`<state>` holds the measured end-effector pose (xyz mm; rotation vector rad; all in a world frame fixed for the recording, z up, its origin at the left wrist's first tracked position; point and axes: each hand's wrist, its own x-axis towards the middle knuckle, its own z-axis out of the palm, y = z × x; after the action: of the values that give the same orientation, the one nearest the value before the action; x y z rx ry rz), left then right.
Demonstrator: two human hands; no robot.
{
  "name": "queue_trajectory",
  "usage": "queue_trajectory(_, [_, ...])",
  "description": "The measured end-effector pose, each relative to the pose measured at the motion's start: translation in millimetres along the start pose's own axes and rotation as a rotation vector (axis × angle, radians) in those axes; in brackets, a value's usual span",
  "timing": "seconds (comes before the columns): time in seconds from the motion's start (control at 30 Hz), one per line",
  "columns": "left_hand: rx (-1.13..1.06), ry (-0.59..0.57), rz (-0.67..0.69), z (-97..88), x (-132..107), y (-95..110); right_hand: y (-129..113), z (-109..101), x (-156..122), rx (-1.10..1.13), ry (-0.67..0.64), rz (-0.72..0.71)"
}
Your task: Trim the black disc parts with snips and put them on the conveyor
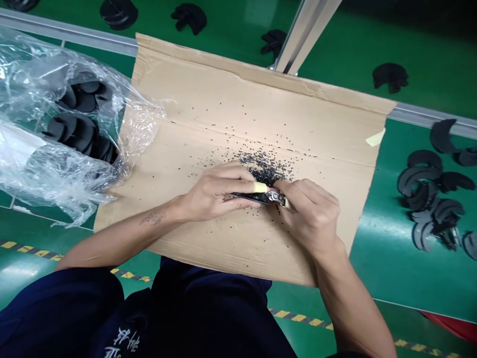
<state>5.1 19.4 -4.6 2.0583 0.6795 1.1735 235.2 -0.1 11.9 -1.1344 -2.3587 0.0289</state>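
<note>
I see green worktop [391,268], pale metal post [311,35] beyond, green floor [22,286], yellow-black striped tape [307,319], glare [387,209].

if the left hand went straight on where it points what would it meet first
Probably the metal head of the pliers in the right hand; exact depth there is hard to judge.
</note>
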Motion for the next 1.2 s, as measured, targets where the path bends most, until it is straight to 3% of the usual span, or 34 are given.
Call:
queue_trajectory(0.23, [0.028,-0.006,-0.016,-0.4,0,1,1,4,-2,0.292,-0.021,0.046])
queue_trajectory(0.37, [0.033,0.039,-0.025,-3.2,2,2,5,3,-2,0.163,-0.006,0.087])
queue_trajectory(0.53, [0.079,-0.016,-0.014,0.4,1,3,5,3,0,-0.033,-0.114,0.097])
queue_trajectory(0.67, [0.146,0.098,-0.035,7.3,-2,0,3,-4,3,-0.017,-0.149,0.177])
queue_trajectory(0.8, [0.111,0.341,-0.151,7.1,1,-4,5,-22,8,0.232,-0.148,0.341])
queue_trajectory(0.93, [-0.201,0.506,-0.333,2.9,4,-11,6,-29,11,0.586,-0.168,0.470])
queue_trajectory(1.07, [-0.391,0.492,-0.379,1.6,4,-17,-3,-12,17,0.959,-0.107,0.576])
queue_trajectory(1.2, [-0.385,0.401,-0.379,2.8,1,-13,-15,-3,27,1.056,-0.166,0.489])
